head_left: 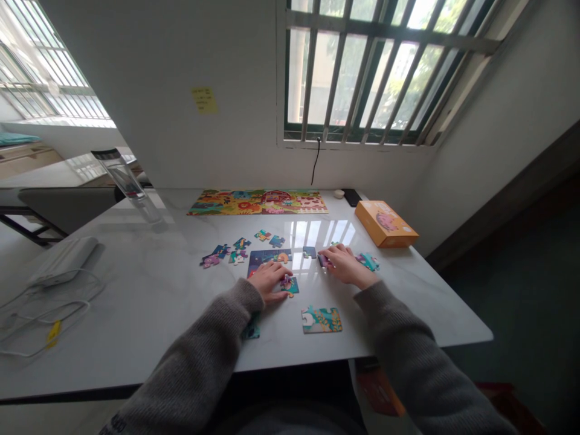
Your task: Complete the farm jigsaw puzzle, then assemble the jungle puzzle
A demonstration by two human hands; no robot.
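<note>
Over puzzle pieces point(290, 286), the left hand point(269, 281) lies palm-down.

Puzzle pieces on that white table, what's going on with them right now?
The person's left hand lies over the lower part of a dark blue puzzle section, thumb and fingers around a teal piece. The right hand has its fingertips at a purple piece. Loose pieces lie to the left of the dark blue section, and a teal section lies near the front edge. A long farm picture lies flat by the wall, left of an orange box.
</note>
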